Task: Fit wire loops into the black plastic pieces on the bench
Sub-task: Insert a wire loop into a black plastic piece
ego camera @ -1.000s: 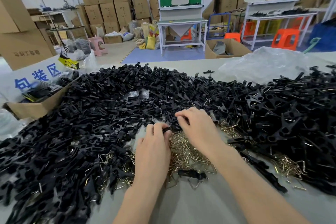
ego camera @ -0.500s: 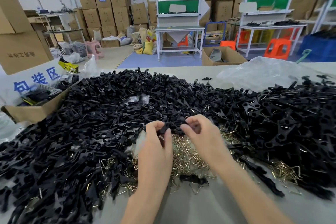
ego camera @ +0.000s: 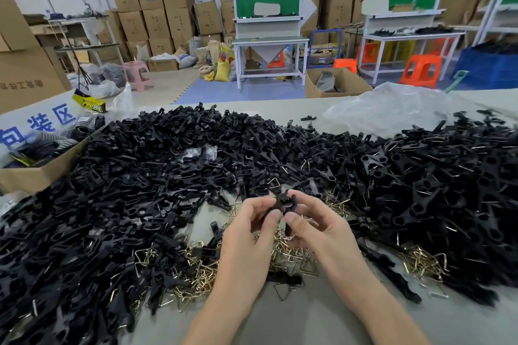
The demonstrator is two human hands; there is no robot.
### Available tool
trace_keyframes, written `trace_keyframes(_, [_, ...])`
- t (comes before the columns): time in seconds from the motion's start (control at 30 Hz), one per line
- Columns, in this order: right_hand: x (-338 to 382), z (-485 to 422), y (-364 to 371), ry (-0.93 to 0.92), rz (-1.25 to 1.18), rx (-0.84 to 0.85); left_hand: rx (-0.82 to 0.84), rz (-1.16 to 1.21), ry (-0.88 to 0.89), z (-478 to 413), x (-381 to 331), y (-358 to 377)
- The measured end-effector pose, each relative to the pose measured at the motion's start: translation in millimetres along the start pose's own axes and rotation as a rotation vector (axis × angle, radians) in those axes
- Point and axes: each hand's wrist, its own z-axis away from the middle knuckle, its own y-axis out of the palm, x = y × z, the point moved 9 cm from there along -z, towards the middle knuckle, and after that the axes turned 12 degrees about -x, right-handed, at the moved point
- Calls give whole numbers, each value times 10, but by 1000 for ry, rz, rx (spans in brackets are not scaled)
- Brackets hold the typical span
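Pinching one black plastic piece (ego camera: pixel 285 201) between curled fingertips, the left hand (ego camera: pixel 248 235) and right hand (ego camera: pixel 322 228) hold it just above the heap of brass-coloured wire loops (ego camera: pixel 294 256). It is matt black with a forked top; whether a loop sits in it cannot be told. Piles of black pieces (ego camera: pixel 157 182) crowd the heap's left, far and right sides; bare bench (ego camera: pixel 308 322) lies on its near side.

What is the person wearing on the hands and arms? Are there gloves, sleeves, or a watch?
Nothing is worn. The left hand and right hand have no gloves and no rings in view. Both forearms are bare up to the picture's edge, with no sleeves, watch or bracelet visible.
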Motion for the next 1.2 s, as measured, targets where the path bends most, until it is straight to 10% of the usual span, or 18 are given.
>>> trace_keyframes(0.8, [3,-53,4,-44,-62,56,-4,-136,89,12,-43,-10])
trace_keyframes(1.07, [-3,-180,-287,-60,-142,-211,211,-954,321,1,160,27])
trace_keyframes(1.2, [-19,-191,-305,-42,-136,-225,251,-971,298,-16,196,67])
